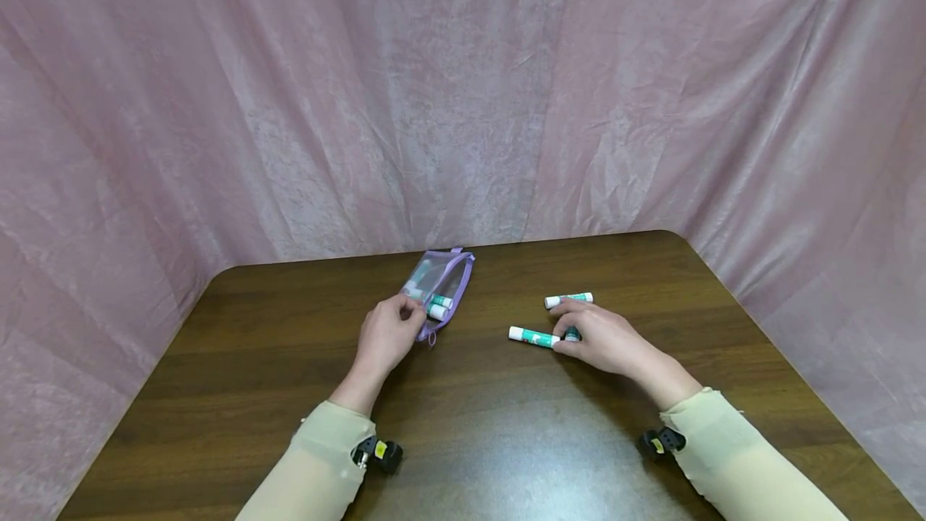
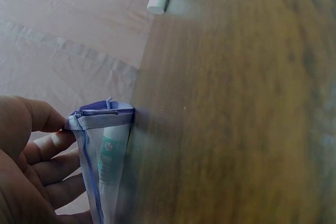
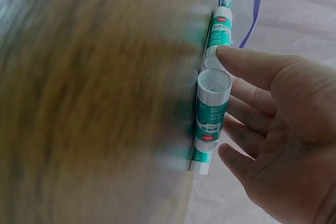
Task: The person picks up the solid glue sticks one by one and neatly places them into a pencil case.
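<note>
A purple-edged mesh zip pouch (image 1: 463,284) lies on the table with several green-and-white glue sticks (image 1: 438,312) inside. My left hand (image 1: 387,332) pinches the pouch's near left edge between thumb and fingers; the left wrist view shows its zip end (image 2: 105,111) beside the fingers. My right hand (image 1: 596,336) has curved fingers around the white end of a lying glue stick (image 1: 534,337), thumb and forefinger on either side. Another glue stick (image 3: 212,111) lies below the palm, partly hidden in the head view. A further glue stick (image 1: 569,300) lies just beyond the fingers.
The brown wooden table (image 1: 470,441) has its far edge against a pink curtain (image 1: 463,103). A small black wrist camera (image 1: 379,454) hangs at the left sleeve, with another (image 1: 661,442) at the right sleeve.
</note>
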`<state>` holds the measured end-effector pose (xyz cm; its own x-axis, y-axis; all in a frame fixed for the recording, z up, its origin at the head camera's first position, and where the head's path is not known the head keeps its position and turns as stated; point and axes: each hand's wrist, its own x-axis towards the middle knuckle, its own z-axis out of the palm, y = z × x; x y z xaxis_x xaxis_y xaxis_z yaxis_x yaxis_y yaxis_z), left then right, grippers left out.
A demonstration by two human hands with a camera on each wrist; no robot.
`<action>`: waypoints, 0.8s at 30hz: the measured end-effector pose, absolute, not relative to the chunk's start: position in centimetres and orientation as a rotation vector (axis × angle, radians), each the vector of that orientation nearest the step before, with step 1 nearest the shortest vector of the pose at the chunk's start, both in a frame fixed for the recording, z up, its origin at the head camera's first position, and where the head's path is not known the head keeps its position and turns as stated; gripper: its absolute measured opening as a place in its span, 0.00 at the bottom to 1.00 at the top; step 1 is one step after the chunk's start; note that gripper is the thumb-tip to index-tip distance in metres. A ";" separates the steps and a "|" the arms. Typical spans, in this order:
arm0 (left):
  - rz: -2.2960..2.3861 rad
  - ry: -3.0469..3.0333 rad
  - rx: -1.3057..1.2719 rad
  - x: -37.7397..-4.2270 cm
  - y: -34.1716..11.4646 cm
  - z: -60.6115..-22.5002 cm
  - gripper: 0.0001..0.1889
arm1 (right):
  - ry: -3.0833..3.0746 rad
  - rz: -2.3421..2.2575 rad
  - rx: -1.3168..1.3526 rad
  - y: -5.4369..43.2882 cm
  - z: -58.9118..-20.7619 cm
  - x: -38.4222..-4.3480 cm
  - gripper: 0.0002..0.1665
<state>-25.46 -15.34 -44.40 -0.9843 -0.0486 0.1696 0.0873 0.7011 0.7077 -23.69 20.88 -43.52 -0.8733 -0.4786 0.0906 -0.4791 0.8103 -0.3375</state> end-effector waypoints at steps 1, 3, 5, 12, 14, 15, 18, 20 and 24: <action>-1.152 -2.734 -0.030 -25.5 -15.3 -44.4 0.07 | -2.983 0.562 0.791 20.9 -43.5 -23.7 0.02; -1.153 -2.737 -0.028 -25.5 -15.3 -44.4 0.07 | -2.967 0.579 0.797 20.8 -43.5 -23.7 0.02; -1.153 -2.738 -0.026 -25.5 -15.3 -44.3 0.07 | -2.953 0.600 0.804 20.8 -43.5 -23.7 0.03; -1.154 -2.740 -0.028 -25.5 -15.4 -44.4 0.07 | -2.922 0.669 0.805 20.7 -43.2 -23.6 0.05; -1.153 -2.741 -0.027 -25.5 -15.4 -44.4 0.07 | -2.914 0.678 0.796 20.6 -43.2 -23.6 0.05; -1.152 -2.741 -0.026 -25.5 -15.4 -44.4 0.07 | -2.909 0.682 0.793 20.6 -43.2 -23.6 0.05; -1.149 -2.741 -0.025 -25.5 -15.4 -44.5 0.07 | -2.892 0.683 0.782 20.5 -43.2 -23.7 0.05; -1.145 -2.740 -0.024 -25.6 -15.4 -44.5 0.07 | -2.882 0.681 0.775 20.5 -43.2 -23.8 0.05; -1.148 -2.740 -0.023 -25.6 -15.4 -44.5 0.07 | -2.867 0.680 0.752 20.5 -43.1 -23.8 0.05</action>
<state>-25.59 -15.35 -44.49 -0.9854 -0.0516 0.1624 0.0795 0.7035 0.7062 -23.81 20.46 -43.14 -0.8729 -0.4429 0.2047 -0.4877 0.7783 -0.3956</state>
